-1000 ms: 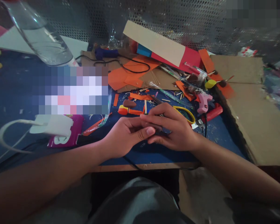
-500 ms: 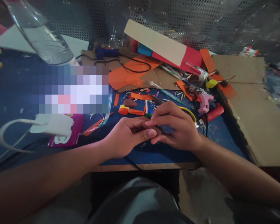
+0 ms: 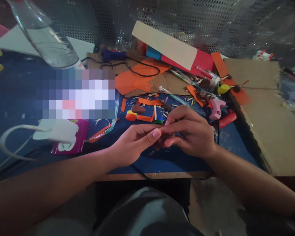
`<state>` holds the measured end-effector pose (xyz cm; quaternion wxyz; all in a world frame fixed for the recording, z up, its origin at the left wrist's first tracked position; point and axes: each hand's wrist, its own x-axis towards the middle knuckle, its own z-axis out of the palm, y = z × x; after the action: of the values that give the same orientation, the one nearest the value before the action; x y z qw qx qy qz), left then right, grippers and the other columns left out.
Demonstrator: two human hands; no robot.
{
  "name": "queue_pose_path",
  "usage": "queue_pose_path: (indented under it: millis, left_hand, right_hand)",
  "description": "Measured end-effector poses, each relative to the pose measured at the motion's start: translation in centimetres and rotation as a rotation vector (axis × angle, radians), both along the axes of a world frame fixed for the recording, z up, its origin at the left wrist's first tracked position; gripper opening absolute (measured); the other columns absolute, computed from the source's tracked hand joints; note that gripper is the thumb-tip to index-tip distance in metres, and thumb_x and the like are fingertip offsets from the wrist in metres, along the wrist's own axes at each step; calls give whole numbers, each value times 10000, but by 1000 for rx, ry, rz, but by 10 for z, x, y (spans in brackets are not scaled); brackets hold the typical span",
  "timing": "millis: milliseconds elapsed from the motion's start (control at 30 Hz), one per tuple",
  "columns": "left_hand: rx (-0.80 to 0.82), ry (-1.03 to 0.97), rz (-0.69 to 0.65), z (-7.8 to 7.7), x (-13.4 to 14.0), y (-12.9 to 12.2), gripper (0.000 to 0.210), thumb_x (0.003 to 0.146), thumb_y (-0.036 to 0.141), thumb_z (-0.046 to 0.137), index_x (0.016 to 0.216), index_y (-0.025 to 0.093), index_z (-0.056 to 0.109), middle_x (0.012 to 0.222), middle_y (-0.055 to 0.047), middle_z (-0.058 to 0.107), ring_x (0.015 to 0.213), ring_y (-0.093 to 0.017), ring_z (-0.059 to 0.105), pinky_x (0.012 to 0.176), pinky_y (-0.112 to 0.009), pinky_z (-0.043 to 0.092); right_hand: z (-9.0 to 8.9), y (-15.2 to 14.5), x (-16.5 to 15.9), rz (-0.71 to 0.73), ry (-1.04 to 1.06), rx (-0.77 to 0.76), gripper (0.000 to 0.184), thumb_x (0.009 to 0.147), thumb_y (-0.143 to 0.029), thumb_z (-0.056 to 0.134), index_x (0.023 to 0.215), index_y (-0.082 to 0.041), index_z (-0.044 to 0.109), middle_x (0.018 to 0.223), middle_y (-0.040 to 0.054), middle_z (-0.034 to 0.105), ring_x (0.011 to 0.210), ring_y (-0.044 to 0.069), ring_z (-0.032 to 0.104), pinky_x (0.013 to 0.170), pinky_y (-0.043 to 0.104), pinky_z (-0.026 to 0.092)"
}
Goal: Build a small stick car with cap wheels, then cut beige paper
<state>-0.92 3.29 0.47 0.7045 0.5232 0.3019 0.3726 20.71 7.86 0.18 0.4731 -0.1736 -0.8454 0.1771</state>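
Small brown piece: held up at the fingertips of both hands, over the desk; mostly covered, shape not made out. Left hand: thumb laid close against the forefinger, the piece apparently pinched there. Right hand: forefinger brought against the left thumb tip, thumb set lower across a small gap; whether a grip is taken cannot be told. For clean handling, the left pinch is best made firm but light, pressure added by the right fingertips in small, even amounts, and the piece turned so its covered sides are checked. Just beyond the fingertips: a green cap. Past it, leftward: a brown oval. Beyond the right knuckles: a dark pointed tool, best avoided. Farther right: a pink glue gun.
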Motion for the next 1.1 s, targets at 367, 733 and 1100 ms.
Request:
queue_pose_path:
  millis: [367, 733, 1100]
  left_hand:
    - [-67, -56, -56, -8, -2, 1, 412, 959, 551, 743, 922, 146, 810, 899, -77, 768, 856, -166, 681, 859, -306, 539]
    - [-19, -58, -66, 7, 5, 3, 376, 833, 480, 892, 756, 152, 725, 706, -4, 673, 698, -118, 606, 753, -263, 555]
    - [-128, -36, 43, -1, 3, 2, 341, 770, 414, 952, 835, 130, 775, 793, -27, 735, 755, -134, 650, 773, -276, 549]
  right_hand:
    - [4, -5, -1, 43, 79, -87, 298, 910, -467, 844, 1133, -271, 851, 905, 41, 695, 810, 164, 700, 715, 321, 615]
    - [1, -5, -3, 74, -75, 39, 387, 977, -505, 751, 1299, -293, 791, 1055, 76, 732, 992, 220, 731, 891, 416, 618]
    - [0, -10, -1, -40, -113, 38, 398, 926, -509, 810, 1259, -290, 811, 1048, 74, 684, 937, 206, 715, 831, 371, 642]
